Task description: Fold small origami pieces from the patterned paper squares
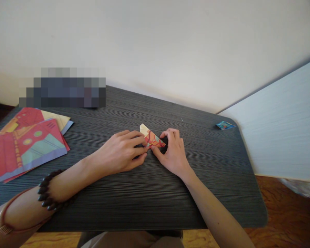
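A small folded piece of patterned paper point(152, 137), red and teal with a cream corner, lies on the dark striped table point(150, 193) near its middle. My left hand point(122, 151) presses its fingers together on the paper's left side. My right hand point(173, 151) pinches the paper's right edge between thumb and forefinger. Both hands rest on the tabletop. A dark bead bracelet point(48, 193) and a thin red bangle point(5, 220) sit on my left forearm.
A stack of patterned paper sheets point(28, 144) lies at the table's left end. A small blue folded paper piece point(224, 125) sits near the far right corner. A white wall stands behind, a pale panel point(281, 134) at right, wooden floor below.
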`<state>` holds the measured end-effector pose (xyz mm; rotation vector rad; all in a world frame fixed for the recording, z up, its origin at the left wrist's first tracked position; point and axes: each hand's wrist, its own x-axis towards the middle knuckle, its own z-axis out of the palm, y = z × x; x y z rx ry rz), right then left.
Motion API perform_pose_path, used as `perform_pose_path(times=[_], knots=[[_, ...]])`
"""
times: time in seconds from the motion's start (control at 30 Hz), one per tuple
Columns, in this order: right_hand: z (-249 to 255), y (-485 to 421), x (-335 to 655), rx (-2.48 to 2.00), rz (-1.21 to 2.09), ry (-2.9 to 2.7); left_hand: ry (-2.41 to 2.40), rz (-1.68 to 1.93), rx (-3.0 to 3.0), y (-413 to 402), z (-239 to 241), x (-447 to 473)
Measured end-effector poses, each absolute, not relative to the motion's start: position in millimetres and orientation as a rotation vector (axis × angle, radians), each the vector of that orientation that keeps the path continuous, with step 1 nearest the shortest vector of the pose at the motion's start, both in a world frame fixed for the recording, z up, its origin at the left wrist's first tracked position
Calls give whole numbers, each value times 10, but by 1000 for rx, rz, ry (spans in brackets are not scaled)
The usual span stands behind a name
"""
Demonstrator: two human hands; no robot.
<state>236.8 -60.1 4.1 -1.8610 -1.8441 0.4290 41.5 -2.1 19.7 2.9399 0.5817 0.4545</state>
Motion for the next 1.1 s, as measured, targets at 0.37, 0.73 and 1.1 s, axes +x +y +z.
perform_pose_path(times=[0.37, 0.73, 1.1], knots=[[49, -600, 2382, -1837, 445, -1846, 596, 428, 2907, -32, 194, 414], [39, -569, 2620, -1626, 681, -1805, 615, 416, 2883, -20, 192, 396], [4, -612, 2474, -1710, 400, -1963, 598, 479, 2845, -32, 106, 443]])
